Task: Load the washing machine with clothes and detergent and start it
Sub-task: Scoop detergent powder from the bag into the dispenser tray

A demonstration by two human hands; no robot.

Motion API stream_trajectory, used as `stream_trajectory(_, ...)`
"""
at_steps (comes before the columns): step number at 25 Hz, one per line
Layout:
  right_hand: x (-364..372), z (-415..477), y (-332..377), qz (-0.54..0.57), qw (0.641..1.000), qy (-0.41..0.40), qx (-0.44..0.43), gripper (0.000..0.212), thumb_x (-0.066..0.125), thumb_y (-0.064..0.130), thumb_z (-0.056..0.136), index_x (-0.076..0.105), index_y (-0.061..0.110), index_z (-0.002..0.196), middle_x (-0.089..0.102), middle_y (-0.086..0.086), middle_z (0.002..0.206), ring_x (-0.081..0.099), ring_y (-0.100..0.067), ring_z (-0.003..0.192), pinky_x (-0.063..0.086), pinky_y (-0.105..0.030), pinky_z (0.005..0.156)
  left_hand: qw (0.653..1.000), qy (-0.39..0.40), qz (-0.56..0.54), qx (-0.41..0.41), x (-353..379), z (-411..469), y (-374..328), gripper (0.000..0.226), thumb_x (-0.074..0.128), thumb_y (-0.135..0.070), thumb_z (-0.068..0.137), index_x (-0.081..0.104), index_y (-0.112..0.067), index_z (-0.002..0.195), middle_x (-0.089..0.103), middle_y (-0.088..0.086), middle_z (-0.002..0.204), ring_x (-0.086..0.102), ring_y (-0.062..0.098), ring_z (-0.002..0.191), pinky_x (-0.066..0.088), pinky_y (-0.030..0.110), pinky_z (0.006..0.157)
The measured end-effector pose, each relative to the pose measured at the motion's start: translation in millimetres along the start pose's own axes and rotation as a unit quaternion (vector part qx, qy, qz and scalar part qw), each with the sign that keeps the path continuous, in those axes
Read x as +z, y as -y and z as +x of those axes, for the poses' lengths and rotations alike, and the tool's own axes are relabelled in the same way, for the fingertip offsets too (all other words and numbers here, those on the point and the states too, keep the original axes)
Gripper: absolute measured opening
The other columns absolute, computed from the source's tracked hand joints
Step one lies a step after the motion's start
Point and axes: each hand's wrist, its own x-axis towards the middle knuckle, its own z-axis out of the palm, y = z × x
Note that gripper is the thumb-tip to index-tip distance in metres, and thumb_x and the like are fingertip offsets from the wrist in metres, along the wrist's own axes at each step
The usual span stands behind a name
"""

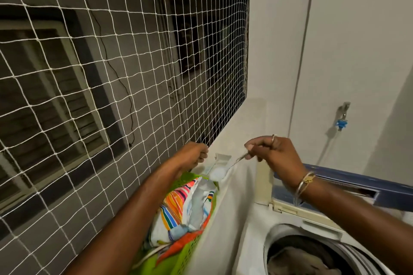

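Observation:
My right hand (273, 152) pinches the handle of a metal spoon (237, 162) heaped with white detergent powder (216, 173). The spoon hangs just above the open mouth of a colourful striped detergent bag (178, 210), which stands in a green basket (178, 259). My left hand (194, 154) is closed on the bag's top edge, holding it open. At the lower right the top-loading washing machine (252, 241) stands open, and greyish clothes (297, 261) lie in its drum. Its blue lid (357, 185) is raised behind my right wrist.
A white safety net (100, 73) covers the opening on the left, with a neighbouring wall and windows beyond. A wall tap with a blue fitting (341, 123) sits on the white wall at right. A white cloth cover drapes the machine's left side.

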Motion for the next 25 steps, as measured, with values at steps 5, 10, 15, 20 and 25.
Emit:
stream_trajectory(5, 46, -31, -6, -0.032, 0.998, 0.053, -0.003, 0.012, 0.068, 0.006, 0.085, 0.077, 0.012, 0.084, 0.075, -0.003, 0.071, 0.072, -0.012, 0.070, 0.055, -0.026, 0.073, 0.999, -0.011, -0.036, 0.008, 3, -14, -6, 0.011, 0.052, -0.016, 0.093, 0.059, -0.011, 0.098, 0.056, 0.012, 0.095, 0.045, 0.020, 0.082, 0.030, 0.026, 0.059)
stream_trajectory(10, 79, -42, -17, -0.091, 0.982, 0.165, 0.033, 0.010, 0.072, 0.029, 0.084, 0.075, 0.019, 0.087, 0.075, 0.004, 0.072, 0.072, -0.008, 0.071, 0.058, -0.030, 0.078, 0.998, -0.026, -0.050, 0.015, 1, -34, -10, 0.013, 0.048, -0.013, 0.096, 0.059, -0.010, 0.090, 0.054, 0.013, 0.095, 0.047, 0.020, 0.078, 0.033, 0.025, 0.061)
stream_trajectory(15, 66, -30, -15, -0.114, 0.978, 0.166, 0.049, 0.008, 0.069, 0.023, 0.086, 0.075, 0.017, 0.089, 0.076, -0.002, 0.078, 0.072, -0.012, 0.070, 0.056, -0.020, 0.068, 0.999, -0.042, -0.033, 0.010, -4, -43, -8, 0.017, 0.048, -0.018, 0.097, 0.062, -0.009, 0.101, 0.063, 0.014, 0.103, 0.054, 0.023, 0.094, 0.040, 0.027, 0.069)
stream_trajectory(20, 45, -4, -23, -0.066, 0.979, 0.142, 0.127, 0.016, 0.071, 0.024, 0.087, 0.074, 0.008, 0.091, 0.077, -0.005, 0.082, 0.069, -0.016, 0.068, 0.047, -0.017, 0.054, 0.999, -0.032, 0.010, 0.011, 9, -41, -26, 0.015, 0.051, -0.024, 0.097, 0.061, -0.016, 0.091, 0.061, 0.007, 0.098, 0.054, 0.021, 0.091, 0.040, 0.029, 0.076)
stream_trajectory(25, 30, 26, -40, -0.018, 0.977, 0.089, 0.195, 0.022, 0.068, 0.020, 0.089, 0.071, -0.001, 0.093, 0.076, -0.015, 0.087, 0.065, -0.019, 0.066, 0.050, -0.024, 0.059, 0.998, -0.056, 0.034, 0.020, 57, -22, -74, 0.016, 0.055, -0.027, 0.088, 0.060, -0.014, 0.083, 0.058, 0.013, 0.078, 0.055, 0.019, 0.066, 0.039, 0.026, 0.062)
